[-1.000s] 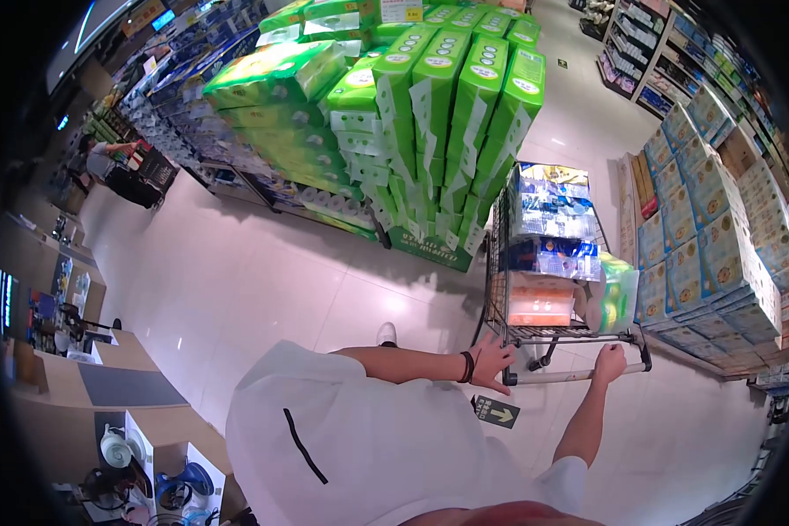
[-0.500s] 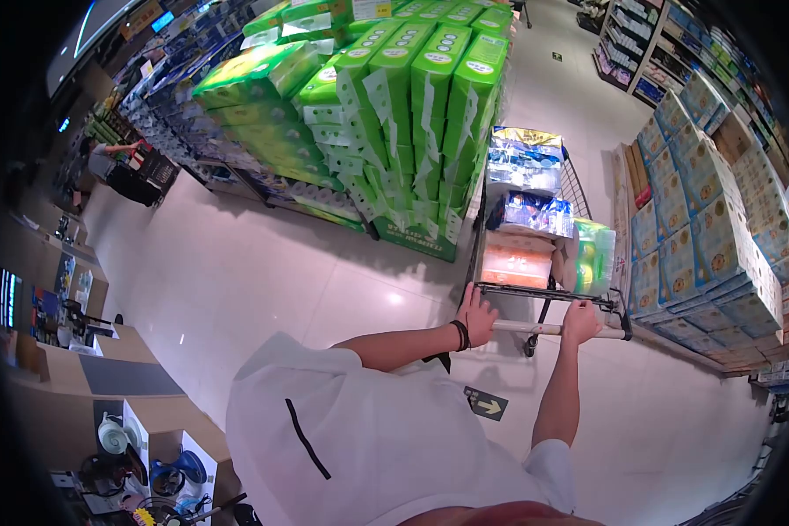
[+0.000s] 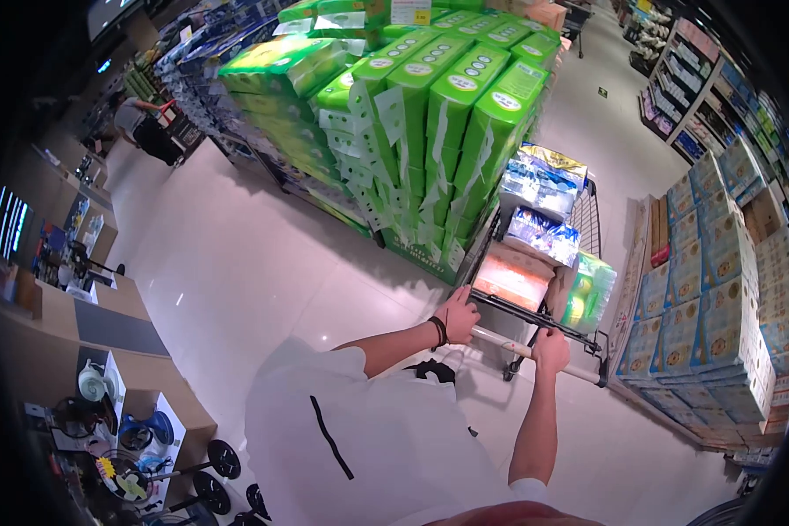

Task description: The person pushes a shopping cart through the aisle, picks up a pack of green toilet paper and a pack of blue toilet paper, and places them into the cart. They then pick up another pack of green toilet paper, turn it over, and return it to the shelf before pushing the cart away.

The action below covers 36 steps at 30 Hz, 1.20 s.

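My left hand (image 3: pixel 458 316), with dark bands at the wrist, is closed on the left end of a shopping cart's pale handle (image 3: pixel 500 340). Further right on the same bar, my right hand (image 3: pixel 550 350) is wrapped round it. In the cart (image 3: pixel 593 219) lie an orange-and-white pack (image 3: pixel 510 279), a blue-and-white pack (image 3: pixel 542 235), another blue-and-white pack with a yellow end (image 3: pixel 540 182) and a green pack (image 3: pixel 589 294). Just left of the cart rises a tall stack of green tissue packs (image 3: pixel 469 96).
Stacked blue-and-beige cartons (image 3: pixel 693 307) line the right side. Shelves (image 3: pixel 679 79) stand at the far right. Another person (image 3: pixel 140 127) is beside a cart at the far left. Display counters with fans (image 3: pixel 145 430) occupy the lower left, on the pale floor (image 3: pixel 237 254).
The cart has turned in view, its handle now slanting down to the right. Both my hands have shifted left with it, still on the bar. The green stack appears further right.
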Each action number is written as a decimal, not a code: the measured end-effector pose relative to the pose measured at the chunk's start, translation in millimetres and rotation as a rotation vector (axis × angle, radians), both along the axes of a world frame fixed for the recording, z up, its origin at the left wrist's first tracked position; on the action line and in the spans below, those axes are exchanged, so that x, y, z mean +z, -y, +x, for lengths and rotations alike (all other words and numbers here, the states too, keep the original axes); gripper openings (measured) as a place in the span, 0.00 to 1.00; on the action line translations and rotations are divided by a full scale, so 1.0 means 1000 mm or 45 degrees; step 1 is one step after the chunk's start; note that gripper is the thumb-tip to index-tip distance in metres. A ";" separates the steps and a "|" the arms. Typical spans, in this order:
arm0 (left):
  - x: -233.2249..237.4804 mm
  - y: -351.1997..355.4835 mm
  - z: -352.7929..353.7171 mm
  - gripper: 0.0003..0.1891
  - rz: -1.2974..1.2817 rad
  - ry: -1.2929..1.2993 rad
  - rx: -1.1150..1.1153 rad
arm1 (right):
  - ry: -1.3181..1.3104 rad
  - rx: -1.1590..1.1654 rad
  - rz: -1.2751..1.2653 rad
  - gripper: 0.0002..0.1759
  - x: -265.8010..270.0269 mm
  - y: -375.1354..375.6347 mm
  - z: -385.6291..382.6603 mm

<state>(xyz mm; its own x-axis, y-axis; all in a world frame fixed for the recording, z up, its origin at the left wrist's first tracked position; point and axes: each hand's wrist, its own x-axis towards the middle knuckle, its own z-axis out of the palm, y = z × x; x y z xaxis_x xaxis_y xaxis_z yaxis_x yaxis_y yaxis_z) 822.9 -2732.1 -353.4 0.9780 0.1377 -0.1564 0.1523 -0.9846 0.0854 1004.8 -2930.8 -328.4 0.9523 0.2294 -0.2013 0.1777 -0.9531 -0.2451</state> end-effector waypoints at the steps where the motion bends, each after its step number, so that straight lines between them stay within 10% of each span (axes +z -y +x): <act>1: 0.007 -0.002 0.008 0.27 0.006 -0.003 -0.004 | -0.074 0.060 -0.037 0.20 0.001 -0.003 0.011; 7: -0.002 -0.010 0.064 0.28 -0.129 0.103 0.077 | -0.562 0.295 -0.253 0.29 -0.019 -0.011 0.110; 14: -0.002 -0.029 0.141 0.31 -0.359 0.182 0.165 | -0.210 0.522 -0.201 0.32 -0.083 -0.020 0.207; 24: -0.003 -0.071 0.242 0.31 -0.208 -0.076 0.198 | 0.193 0.465 -0.037 0.26 -0.043 -0.067 0.260; 36: -0.021 -0.123 0.360 0.29 -0.202 -0.081 0.256 | -0.341 0.908 -0.181 0.41 -0.019 -0.085 0.418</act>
<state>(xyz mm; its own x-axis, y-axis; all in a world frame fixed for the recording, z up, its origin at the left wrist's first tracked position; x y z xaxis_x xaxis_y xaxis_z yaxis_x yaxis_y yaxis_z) 1182.8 -2609.2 -374.1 0.9209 0.2972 -0.2522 0.3537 -0.9091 0.2202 1422.3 -2846.0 -347.9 0.4984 0.7237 -0.4774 0.7123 -0.6557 -0.2504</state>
